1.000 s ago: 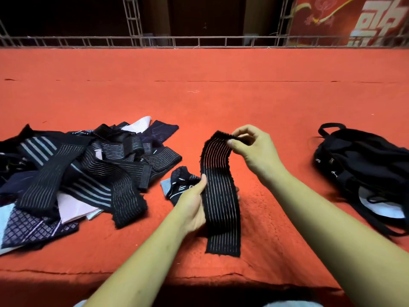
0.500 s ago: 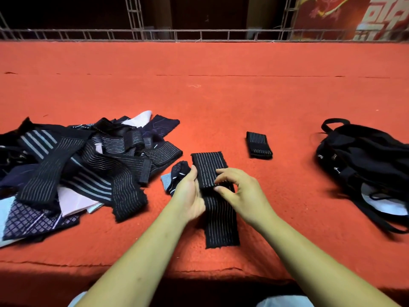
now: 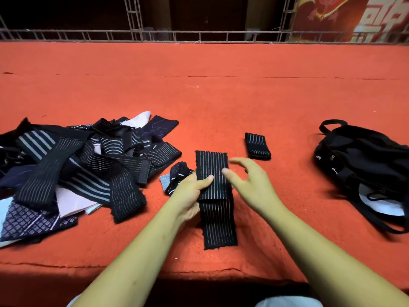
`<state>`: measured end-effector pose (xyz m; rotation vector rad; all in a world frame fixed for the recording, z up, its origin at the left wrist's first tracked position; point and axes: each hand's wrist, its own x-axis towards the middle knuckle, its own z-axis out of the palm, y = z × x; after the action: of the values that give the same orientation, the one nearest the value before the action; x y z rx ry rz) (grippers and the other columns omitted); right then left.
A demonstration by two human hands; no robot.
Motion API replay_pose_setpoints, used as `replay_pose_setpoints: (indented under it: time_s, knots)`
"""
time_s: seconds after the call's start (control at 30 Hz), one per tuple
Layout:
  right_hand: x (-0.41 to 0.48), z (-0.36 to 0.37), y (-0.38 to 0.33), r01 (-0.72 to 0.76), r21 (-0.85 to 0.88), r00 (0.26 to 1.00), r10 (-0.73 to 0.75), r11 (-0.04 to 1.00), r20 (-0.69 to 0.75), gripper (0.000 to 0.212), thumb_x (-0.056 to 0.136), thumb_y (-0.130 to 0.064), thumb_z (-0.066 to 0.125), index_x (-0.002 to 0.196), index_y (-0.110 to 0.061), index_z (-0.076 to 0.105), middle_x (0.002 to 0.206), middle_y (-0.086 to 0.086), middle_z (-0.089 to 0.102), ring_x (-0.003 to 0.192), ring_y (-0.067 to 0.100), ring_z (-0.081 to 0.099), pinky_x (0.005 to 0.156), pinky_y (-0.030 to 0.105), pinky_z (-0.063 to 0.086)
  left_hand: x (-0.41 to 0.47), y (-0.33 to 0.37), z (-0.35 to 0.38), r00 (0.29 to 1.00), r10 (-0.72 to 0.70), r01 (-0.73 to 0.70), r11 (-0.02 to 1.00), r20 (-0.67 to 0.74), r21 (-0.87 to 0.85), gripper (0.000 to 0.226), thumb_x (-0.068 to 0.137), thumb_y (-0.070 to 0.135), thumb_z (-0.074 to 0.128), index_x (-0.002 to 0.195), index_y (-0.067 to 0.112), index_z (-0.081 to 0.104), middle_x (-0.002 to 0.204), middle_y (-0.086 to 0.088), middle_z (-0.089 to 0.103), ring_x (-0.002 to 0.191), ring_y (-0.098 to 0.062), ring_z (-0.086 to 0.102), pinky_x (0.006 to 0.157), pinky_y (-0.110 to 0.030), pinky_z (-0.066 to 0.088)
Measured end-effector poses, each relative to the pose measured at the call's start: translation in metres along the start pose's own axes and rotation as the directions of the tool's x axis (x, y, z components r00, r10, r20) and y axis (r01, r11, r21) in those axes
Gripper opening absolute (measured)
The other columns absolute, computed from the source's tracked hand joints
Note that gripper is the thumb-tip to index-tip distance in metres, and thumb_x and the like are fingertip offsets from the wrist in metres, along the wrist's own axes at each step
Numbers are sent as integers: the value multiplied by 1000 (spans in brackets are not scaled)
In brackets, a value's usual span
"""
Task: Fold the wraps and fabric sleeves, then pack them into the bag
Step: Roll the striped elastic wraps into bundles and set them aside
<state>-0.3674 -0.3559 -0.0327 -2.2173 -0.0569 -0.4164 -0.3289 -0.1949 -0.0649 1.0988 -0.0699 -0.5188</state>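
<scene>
A black striped wrap lies on the red cloth in front of me, its far end folded back over itself. My left hand grips the wrap at the fold, thumb on top. My right hand hovers just right of the fold, fingers spread and blurred, holding nothing. A folded black striped wrap lies further back to the right. A small dark patterned sleeve lies by my left hand. The black bag sits at the right.
A heap of unfolded black striped wraps and dark and pale fabric sleeves covers the left side. The red cloth surface stretches back to a metal railing. Its front edge runs just below my forearms.
My right hand folded the wrap's far end down toward me, then let go and lifted off to the right. My left hand stayed on the wrap, thumb now over the fold.
</scene>
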Motion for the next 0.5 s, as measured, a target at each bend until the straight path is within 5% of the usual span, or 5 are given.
replay_pose_setpoints:
  time_s: [0.17, 0.3, 0.5]
  knots:
    - [23, -11, -16, -281, 170, 957, 263, 945, 123, 42, 92, -39, 65, 124, -13, 57, 111, -1, 65, 97, 12, 63, 84, 29, 50, -10, 9, 9, 982, -12, -13, 991, 186, 130, 31, 97, 4, 52, 127, -7, 52, 109, -27, 67, 95, -37, 68, 85, -42, 58]
    - [33, -13, -25, -182, 357, 983, 176, 916, 49, 16, 86, -6, 71, 101, -8, 63, 90, 2, 67, 80, 10, 63, 71, 23, 49, -10, 9, 9, 986, -21, 6, 996, 167, 90, 46, 87, 18, 63, 125, -7, 55, 110, -26, 66, 97, -36, 67, 90, -46, 56]
    - [37, -25, -32, -31, 478, 998, 55, 878, -37, 18, 86, -1, 70, 95, -15, 65, 88, 2, 68, 84, 11, 64, 77, 31, 53, -14, -7, 2, 985, -154, 162, 981, 83, -108, 49, 87, 34, 61, 121, -1, 64, 108, -21, 68, 89, -29, 69, 81, -39, 59]
